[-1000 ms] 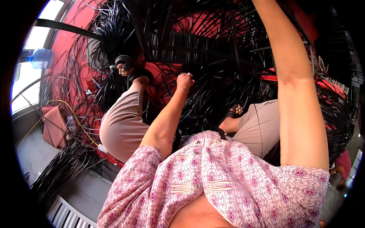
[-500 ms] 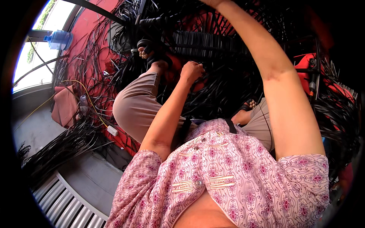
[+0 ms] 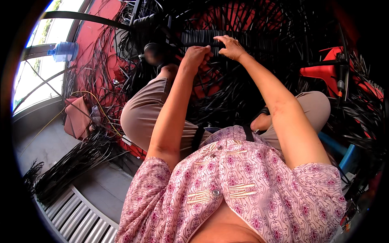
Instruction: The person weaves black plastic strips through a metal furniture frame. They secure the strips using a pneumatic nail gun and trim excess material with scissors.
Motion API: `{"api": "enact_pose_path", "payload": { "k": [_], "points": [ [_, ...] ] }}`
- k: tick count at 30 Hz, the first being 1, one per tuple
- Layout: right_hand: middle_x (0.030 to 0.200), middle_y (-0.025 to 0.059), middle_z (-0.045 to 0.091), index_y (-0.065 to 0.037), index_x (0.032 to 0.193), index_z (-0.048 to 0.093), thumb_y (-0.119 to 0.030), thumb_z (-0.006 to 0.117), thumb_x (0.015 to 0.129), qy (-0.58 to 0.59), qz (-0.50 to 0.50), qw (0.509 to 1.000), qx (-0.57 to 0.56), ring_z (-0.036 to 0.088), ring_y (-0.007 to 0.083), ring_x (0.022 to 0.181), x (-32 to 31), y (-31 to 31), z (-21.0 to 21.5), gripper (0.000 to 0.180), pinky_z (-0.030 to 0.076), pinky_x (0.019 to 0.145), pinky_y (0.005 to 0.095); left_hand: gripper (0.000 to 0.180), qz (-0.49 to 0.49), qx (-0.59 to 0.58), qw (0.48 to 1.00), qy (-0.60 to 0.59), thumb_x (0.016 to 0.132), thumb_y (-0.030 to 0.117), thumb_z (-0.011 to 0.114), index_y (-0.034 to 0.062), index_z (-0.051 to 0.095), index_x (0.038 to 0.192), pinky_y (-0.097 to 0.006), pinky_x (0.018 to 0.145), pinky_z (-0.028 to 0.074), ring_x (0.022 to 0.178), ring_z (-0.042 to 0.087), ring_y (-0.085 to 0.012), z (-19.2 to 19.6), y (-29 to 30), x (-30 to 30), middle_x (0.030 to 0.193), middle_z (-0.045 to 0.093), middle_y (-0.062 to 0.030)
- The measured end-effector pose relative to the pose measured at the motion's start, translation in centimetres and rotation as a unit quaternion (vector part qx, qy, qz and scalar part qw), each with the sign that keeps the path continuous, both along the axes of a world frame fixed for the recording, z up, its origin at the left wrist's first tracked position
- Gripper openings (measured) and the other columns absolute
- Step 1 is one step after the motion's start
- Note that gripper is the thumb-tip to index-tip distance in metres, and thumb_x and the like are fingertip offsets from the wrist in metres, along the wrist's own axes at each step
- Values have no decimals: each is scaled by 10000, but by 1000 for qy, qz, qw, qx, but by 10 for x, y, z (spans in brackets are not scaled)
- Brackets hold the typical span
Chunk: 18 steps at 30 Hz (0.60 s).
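In the upper centre of the frame, the band of close-set black strips (image 3: 206, 36) has its long axis running left to right, just above your hands. Your right hand (image 3: 231, 48) is nearer, overlapping its lower edge, fingers and thumb spread; contact is unclear. Your left hand (image 3: 196, 58) lies lower left, fingers curled, perhaps pinching something; you cannot tell.
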State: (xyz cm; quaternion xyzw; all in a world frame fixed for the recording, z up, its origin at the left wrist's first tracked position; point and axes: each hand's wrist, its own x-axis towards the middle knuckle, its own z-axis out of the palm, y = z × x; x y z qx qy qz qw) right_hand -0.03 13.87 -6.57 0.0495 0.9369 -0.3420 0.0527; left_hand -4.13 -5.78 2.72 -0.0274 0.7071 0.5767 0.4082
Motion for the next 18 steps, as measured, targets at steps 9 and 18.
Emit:
{"api": "enact_pose_path", "payload": {
  "k": [9,18],
  "points": [
    [1182,84,645,-172,1219,643,-275,722,787,1,9,1000,16,558,279,1176,-5,-4,-3,451,384,1065,437,267,-14,-11,1000,-10,941,232,616,-13,696,869,-260,431,356,483,442,-91,15,35,-49,620,516,15],
    [1096,96,680,-52,1038,699,-303,747,832,84,-43,981,-170,652,271,1018,-12,-12,-9,328,521,857,353,277,-47,22,999,-14,940,254,612,-6,682,874,-258,421,359,481,461,-96,4,41,-57,619,530,6]
  ]
}}
